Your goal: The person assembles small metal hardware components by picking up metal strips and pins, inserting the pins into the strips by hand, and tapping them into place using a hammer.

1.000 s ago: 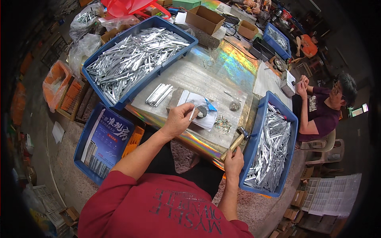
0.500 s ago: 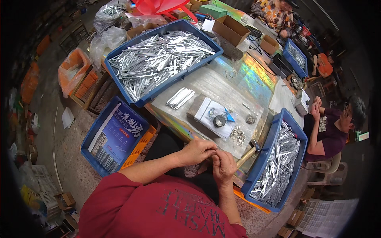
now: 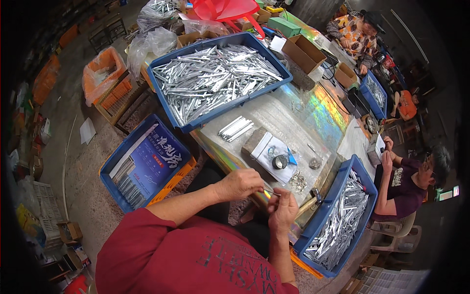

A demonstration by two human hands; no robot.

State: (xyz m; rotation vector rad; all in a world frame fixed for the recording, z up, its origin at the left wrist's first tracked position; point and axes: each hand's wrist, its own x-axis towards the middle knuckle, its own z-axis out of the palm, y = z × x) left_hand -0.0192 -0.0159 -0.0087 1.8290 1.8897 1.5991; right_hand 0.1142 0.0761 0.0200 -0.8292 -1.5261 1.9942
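Pinching: left hand (image 3: pixel 241 184) and right hand (image 3: pixel 284 211) are holding thin silvery metal strip (image 3: pixel 272 192) left of blue plastic tray (image 3: pixel 325 208); likely light, stiff; ends suiting grip.

A grey floor (image 3: pixel 93 161) spreads around a table (image 3: pixel 313 105) whose glossy covering (image 3: pixel 333 105) throws back rainbow light — yellow and green above all. 1 pale plastic chair (image 3: pixel 404 227) stands at right. A thick grey pillar (image 3: pixel 318 13) rises at the top, and a long pale bar (image 3: pixel 410 36) slants through the dim upper right. 2 small bright patches (image 3: pixel 446 195) glow at far right — their nature unclear.
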